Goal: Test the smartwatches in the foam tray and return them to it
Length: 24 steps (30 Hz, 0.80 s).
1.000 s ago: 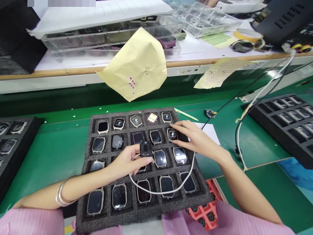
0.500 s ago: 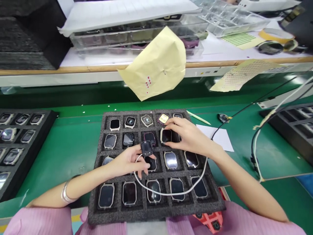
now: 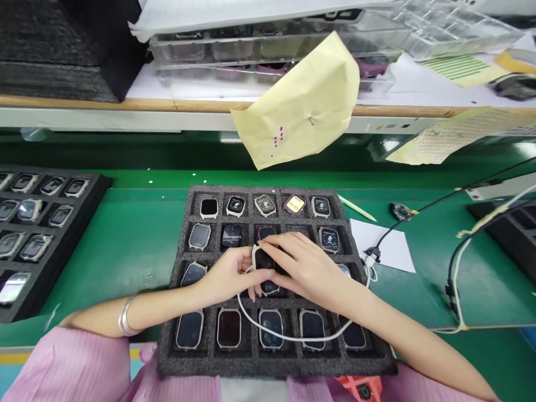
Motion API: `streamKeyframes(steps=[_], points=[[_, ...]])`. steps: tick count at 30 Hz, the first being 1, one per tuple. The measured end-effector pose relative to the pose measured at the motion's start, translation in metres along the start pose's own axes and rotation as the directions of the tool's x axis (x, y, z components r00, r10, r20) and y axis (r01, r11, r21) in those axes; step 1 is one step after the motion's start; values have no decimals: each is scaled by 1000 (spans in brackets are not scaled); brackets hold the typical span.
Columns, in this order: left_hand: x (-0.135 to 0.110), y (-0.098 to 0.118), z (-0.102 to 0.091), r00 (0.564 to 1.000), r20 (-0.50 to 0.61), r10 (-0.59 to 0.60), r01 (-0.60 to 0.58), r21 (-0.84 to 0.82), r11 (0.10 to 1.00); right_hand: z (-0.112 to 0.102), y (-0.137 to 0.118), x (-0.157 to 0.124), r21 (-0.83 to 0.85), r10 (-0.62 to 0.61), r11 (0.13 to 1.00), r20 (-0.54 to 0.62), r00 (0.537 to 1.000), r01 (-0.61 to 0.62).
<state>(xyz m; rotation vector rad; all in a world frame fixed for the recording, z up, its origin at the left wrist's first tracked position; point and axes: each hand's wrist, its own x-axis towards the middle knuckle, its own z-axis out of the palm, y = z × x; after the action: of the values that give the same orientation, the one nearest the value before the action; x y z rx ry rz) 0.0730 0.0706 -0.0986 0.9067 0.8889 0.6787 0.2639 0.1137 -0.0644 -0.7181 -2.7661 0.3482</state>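
A black foam tray (image 3: 276, 363) with rows of strapless smartwatch bodies lies in front of me on the green bench. My left hand (image 3: 228, 274) and my right hand (image 3: 304, 265) meet over the middle of the tray. Between them sits a watch body (image 3: 263, 259) with a pale case, held by the right fingers against a small black charging puck that the left fingers pinch. The puck is mostly hidden. Its white cable (image 3: 288, 336) loops across the front row of watches. Several watches in the back row have lit screens, one orange (image 3: 295, 204).
A second black tray of watches (image 3: 37, 223) lies at the left. Behind, a raised shelf carries clear plastic trays (image 3: 234, 47) and a hanging yellow paper (image 3: 301, 109). To the right are a white sheet (image 3: 389, 248), a pen (image 3: 358, 207) and black and white cables (image 3: 454, 279).
My right hand lifted a watch from the second row and brought it left to the puck in my left hand. The camera view swung to the left.
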Motion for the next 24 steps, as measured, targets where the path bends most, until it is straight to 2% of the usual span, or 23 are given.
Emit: streamKeyframes(steps=[4,10,16,24], points=[[-2,-2,-2,999,-30,-15,16,45,999,12,0,-4,100,-8,995,-93,996,18],[-7,-3,-5,999,29,-42,40,77,996,23,1,-7,241,26,970,-222,975,29],[-7,0,-4,998,30,-50,48,70,996,24,0,-7,250,4,966,-257,966,62],[-7,0,-3,998,38,-49,46,74,996,26,2,-9,268,2,961,-250,968,67]])
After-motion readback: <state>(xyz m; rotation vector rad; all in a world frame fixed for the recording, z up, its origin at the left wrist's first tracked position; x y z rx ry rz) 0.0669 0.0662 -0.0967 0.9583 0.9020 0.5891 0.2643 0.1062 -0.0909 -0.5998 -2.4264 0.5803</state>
